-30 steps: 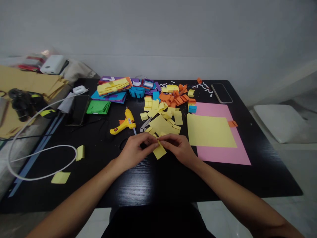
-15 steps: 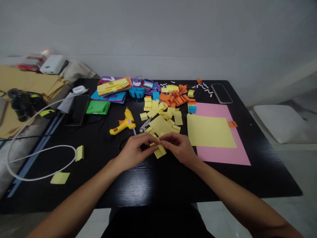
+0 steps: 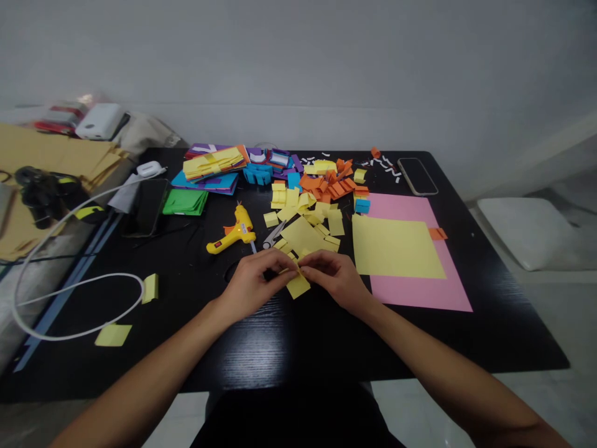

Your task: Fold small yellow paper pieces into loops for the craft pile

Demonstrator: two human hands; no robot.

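Two bare hands meet at the near middle of the black table (image 3: 289,348). The left hand (image 3: 254,283) and the right hand (image 3: 338,280) each pinch the far edge of one small yellow paper piece (image 3: 298,287) with thumb and fingertips closed on it. The piece hangs toward the person, just above the tabletop. Both forearms reach in from the near edge, wrists low and palms down.

Just beyond the hands lies a loose pile of yellow slips (image 3: 303,218), too many and too overlapped to count. Beyond that is a smaller scatter of orange slips (image 3: 331,185). One yellow glue gun (image 3: 232,234) lies to the far left of the hands, with one pair of scissors (image 3: 273,236) just right of it.

To the right, one large yellow sheet (image 3: 396,247) lies on one larger pink sheet (image 3: 420,292). A single orange slip (image 3: 438,233) rests at the right edge of the yellow sheet.

Two phones are in view: one (image 3: 417,175) at the far right of the table and one (image 3: 150,205) at the left. Two separate yellow pieces (image 3: 150,287) (image 3: 113,335) sit at the near left beside a looping white cable (image 3: 79,305). One stack of green paper (image 3: 185,202) lies at the far left.
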